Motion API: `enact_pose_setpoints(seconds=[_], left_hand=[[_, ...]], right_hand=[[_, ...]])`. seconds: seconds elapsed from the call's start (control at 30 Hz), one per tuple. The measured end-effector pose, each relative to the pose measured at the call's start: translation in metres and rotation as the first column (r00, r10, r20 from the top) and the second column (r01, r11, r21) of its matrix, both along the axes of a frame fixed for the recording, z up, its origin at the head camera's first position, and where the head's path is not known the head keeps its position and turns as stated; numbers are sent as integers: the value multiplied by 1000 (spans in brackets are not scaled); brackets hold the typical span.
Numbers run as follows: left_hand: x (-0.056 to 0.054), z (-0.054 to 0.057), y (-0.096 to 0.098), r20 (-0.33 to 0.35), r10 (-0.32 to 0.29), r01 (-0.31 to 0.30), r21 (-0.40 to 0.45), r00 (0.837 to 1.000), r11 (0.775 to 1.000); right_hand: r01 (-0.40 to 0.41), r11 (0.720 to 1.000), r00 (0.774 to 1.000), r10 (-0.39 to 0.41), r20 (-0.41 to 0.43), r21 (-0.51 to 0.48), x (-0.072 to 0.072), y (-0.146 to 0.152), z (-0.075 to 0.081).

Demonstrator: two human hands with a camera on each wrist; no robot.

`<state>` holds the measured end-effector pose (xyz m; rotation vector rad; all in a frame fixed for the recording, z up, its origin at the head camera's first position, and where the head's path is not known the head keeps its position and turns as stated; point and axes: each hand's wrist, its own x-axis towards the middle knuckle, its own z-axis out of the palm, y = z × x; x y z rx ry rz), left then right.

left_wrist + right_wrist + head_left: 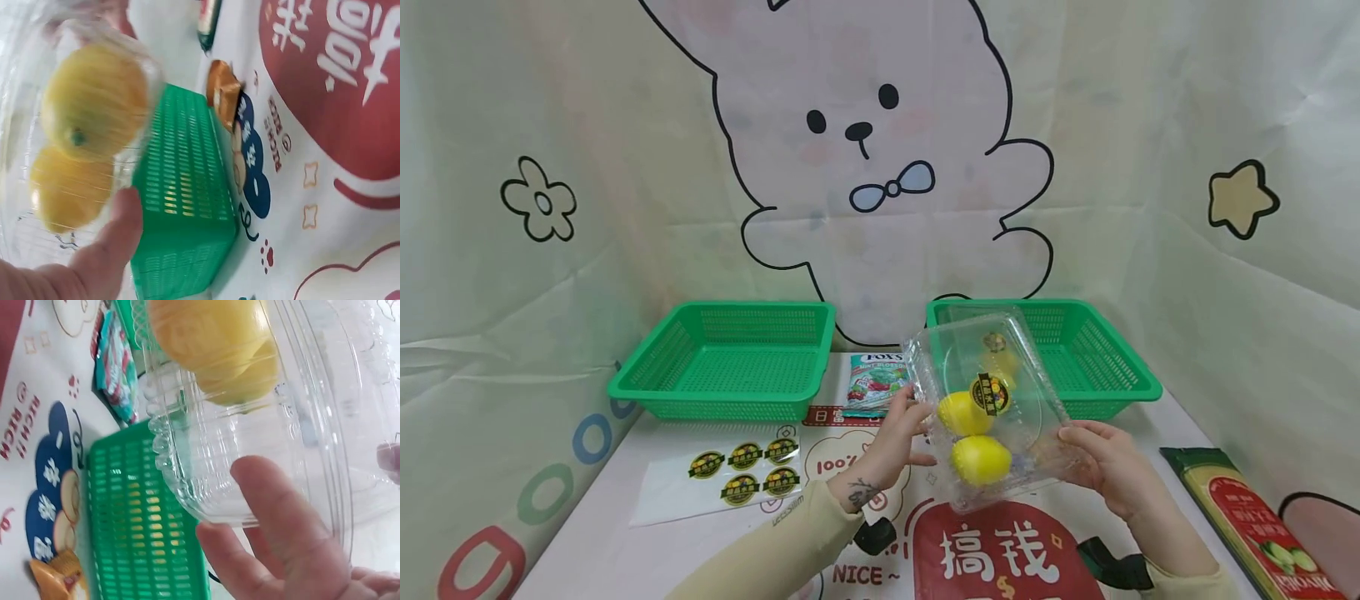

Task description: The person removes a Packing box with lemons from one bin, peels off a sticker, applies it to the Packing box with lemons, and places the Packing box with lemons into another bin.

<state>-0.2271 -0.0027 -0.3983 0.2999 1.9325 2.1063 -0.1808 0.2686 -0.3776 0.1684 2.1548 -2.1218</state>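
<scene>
A clear plastic clamshell box point(1037, 400) is held tilted above the table, with two lemons point(982, 460) in its lower part. On its lid sits a round black and gold sticker point(989, 394). My right hand point(1105, 467) grips the box's lower right edge, thumb on the near face. At the opposite side, my left hand point(887, 446) has its fingers spread at the box edge, its thumb point(125, 215) extended beside the lemons. Whether those left fingers touch the plastic is unclear. Left of the hands lies a white sheet point(677, 492) with several matching stickers.
Two green baskets stand at the back, one left point(715, 408) and one right point(1105, 387). Yellow shows through the right basket's slots. Between them lies a Fox's candy bag point(876, 383). A red and green packet point(1255, 525) lies far right. An orange wrapped piece point(224, 94) lies near a basket.
</scene>
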Motion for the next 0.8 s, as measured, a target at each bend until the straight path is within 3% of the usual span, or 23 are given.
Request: enact_pose_setpoints(seconds=[0.1, 0.17, 0.2, 0.27, 0.33, 0.43, 0.47, 0.53, 0.6, 0.7, 0.8], left_hand=[[-13, -5, 7, -146, -2, -12, -94, 989, 995], [-22, -9, 12, -284, -21, -48, -235, 959, 971], [-27, -12, 14, -356, -49, -74, -326, 933, 943], [-38, -16, 18, -498, -142, -153, -505, 855, 850], [-48, -19, 22, -586, -270, -234, -642, 764, 730], [-57, -19, 27, -624, -455, -347, -757, 635, 554], [-59, -19, 30, -618, -499, -372, -777, 608, 508], [-63, -19, 34, -588, -565, -404, -809, 579, 428], [-64, -20, 39, -557, -601, -420, -829, 573, 369], [-66, -23, 44, -516, -621, -420, -853, 590, 310], [-65, -24, 45, -489, -625, -411, -868, 609, 278]], right_hand=[[47, 999, 999, -48, -19, -7, -5, 11, 5], [63, 997, 998, -64, -29, -37, -10, 20, 10], [66, 996, 997, -68, -33, -55, -13, 25, 12], [70, 992, 997, -74, -34, -104, -19, 36, 17], [87, 986, 996, -91, -25, -144, -27, 47, 22], [137, 981, 990, -139, -4, -134, -39, 61, 28], [159, 980, 987, -160, 2, -121, -43, 65, 30], [195, 976, 981, -195, 12, -98, -51, 74, 34], [224, 971, 975, -223, 26, -81, -60, 83, 38], [255, 965, 967, -253, 39, -57, -71, 97, 44], [277, 958, 959, -281, 44, 71, -80, 105, 51]])
